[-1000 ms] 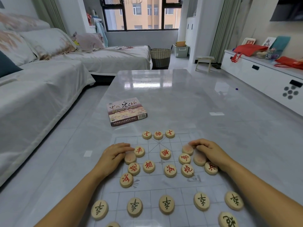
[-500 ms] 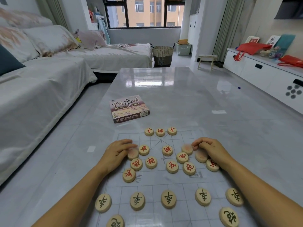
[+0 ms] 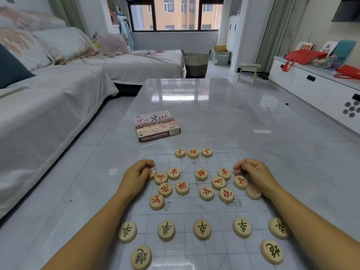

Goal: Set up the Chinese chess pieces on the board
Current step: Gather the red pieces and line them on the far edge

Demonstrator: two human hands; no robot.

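Mid-frame on the board (image 3: 218,221), red pieces (image 3: 182,187) scattered: light, hard wooden discs, likely slippery; pinch by rim. Mid-left, left hand (image 3: 136,177) curled on one red piece (image 3: 152,173); right hand (image 3: 257,172) curled, contents unclear.

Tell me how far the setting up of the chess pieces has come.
Done: three red-lettered round wooden pieces stand in the far row; five black-lettered wooden soldiers and two black cannons are placed near. In hand: the left hand grips a partly hidden red piece; the right hand curls beside the loose red cluster. Left: sorting that cluster; no black back row is in view.
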